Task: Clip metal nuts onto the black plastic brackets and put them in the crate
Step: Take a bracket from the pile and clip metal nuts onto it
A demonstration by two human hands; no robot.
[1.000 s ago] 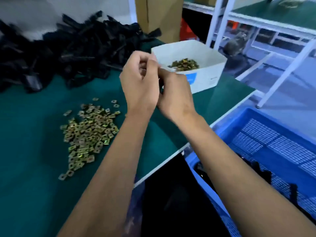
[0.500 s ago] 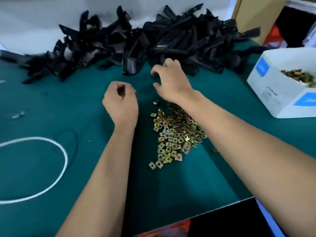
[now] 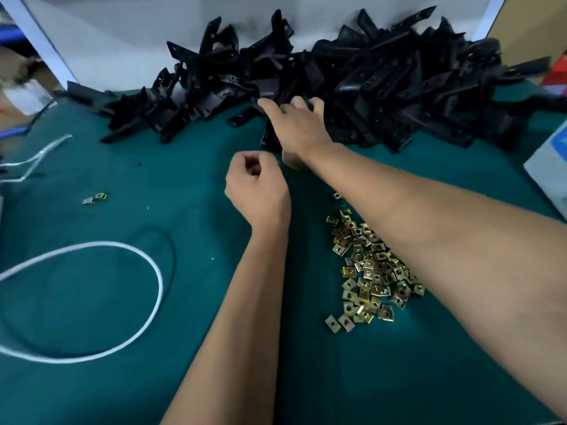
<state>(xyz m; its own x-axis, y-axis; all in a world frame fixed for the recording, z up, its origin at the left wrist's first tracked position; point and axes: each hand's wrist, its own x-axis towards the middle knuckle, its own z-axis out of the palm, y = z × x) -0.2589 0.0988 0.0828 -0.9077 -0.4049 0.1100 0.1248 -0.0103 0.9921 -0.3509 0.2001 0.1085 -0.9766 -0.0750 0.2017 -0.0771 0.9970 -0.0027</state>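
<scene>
Brackets (image 3: 352, 84) of black plastic lay heaped along the far edge of the green table (image 3: 153, 185), piled against the pale wall behind. From the head view, the right hand (image 3: 296, 124) reached into the front of that heap with its fingers spread and lightly bent over the black pieces; one bracket (image 3: 270, 136) sat just under the palm, but whether the hand had actually closed round it could not be told. The left hand (image 3: 257, 188) hovered nearer the person, just beside the right wrist, curled into a loose fist with the thumb against the forefinger; whatever it might have held inside was hidden. Metal nuts (image 3: 368, 268), small and brassy, were scattered in a loose pile on the table under the right forearm, well short of the brackets. Two stray nuts (image 3: 95, 198) lay apart on the left side. A white cord (image 3: 150, 265) looped across the near left of the table, and the corner of a white box (image 3: 549, 167) showed at the right edge.
</scene>
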